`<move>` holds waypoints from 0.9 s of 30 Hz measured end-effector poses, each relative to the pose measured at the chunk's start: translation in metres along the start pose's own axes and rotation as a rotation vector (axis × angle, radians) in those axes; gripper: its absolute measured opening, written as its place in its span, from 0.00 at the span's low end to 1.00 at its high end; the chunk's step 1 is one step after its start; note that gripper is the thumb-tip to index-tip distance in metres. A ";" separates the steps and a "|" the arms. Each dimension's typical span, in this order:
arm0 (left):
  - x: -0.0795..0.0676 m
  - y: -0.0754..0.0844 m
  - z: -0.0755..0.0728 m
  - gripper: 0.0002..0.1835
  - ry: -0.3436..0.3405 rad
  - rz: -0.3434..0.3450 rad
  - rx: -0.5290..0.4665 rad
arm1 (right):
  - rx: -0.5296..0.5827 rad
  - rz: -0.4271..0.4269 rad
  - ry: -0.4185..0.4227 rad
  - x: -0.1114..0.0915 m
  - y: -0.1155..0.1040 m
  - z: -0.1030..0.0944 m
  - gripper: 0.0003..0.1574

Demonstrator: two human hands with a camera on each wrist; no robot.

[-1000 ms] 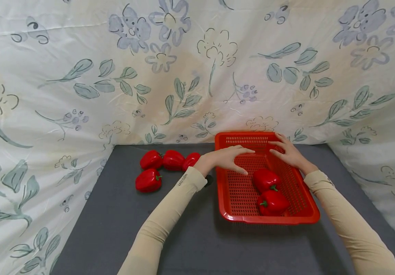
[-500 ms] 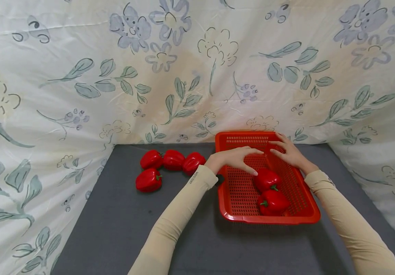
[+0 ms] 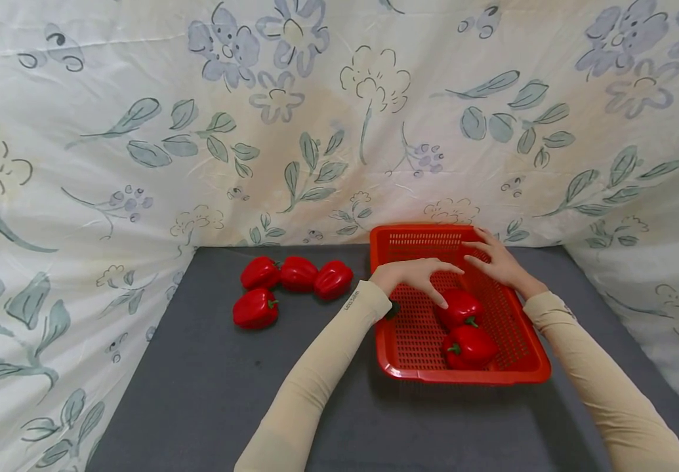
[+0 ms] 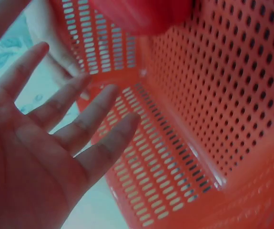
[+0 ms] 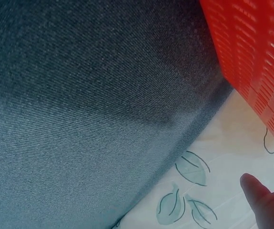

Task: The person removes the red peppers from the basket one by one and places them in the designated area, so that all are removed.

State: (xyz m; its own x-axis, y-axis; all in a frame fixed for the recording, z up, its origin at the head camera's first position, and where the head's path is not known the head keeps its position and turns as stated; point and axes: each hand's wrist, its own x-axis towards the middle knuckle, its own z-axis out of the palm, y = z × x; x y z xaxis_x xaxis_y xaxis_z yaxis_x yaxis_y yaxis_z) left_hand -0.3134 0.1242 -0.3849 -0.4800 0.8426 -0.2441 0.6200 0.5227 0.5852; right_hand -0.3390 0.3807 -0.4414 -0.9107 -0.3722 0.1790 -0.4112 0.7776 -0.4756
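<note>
A red plastic basket (image 3: 395,367) with slotted walls holds two red bell peppers, a rear one (image 3: 460,308) and a front one (image 3: 470,349). My left hand (image 3: 414,273) reaches over the basket, fingers spread and holding nothing; its thumb overlaps the rear pepper in the head view. In the left wrist view, the palm (image 4: 36,152) and loosely bent fingers face the basket's slotted wall, a pepper (image 4: 141,14) at the top. My right hand (image 3: 500,263) is at the basket's far right rim with relaxed, parted fingers; part of it shows in the right wrist view.
Several more red bell peppers lie left of the basket on the dark grey table (image 3: 209,393), one of them (image 3: 255,309) in front of the row. A floral cloth (image 3: 315,131) hangs behind and at both sides. The basket stands close to the back cloth.
My left hand has moved rightward and slightly lower over the basket, uncovering the nearest loose pepper on the table. The right hand, basket and peppers have stayed in place.
</note>
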 end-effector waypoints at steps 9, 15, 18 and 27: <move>0.016 -0.006 0.013 0.43 -0.032 0.025 -0.002 | 0.015 -0.018 0.007 0.001 -0.003 0.000 0.32; 0.024 -0.005 0.020 0.42 -0.052 -0.006 -0.005 | 0.034 -0.024 0.003 0.000 -0.003 -0.001 0.32; 0.028 -0.004 0.025 0.43 -0.061 -0.029 -0.002 | 0.039 -0.029 0.009 -0.001 -0.001 -0.001 0.31; 0.041 0.002 0.032 0.42 -0.084 -0.014 0.018 | 0.023 -0.032 0.015 0.000 0.001 0.001 0.31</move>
State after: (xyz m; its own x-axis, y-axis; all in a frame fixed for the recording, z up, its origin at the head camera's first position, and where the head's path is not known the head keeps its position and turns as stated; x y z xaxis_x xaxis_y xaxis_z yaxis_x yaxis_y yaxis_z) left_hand -0.3120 0.1635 -0.4187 -0.4353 0.8426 -0.3171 0.6247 0.5363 0.5675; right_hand -0.3392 0.3812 -0.4434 -0.8979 -0.3884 0.2073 -0.4390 0.7539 -0.4888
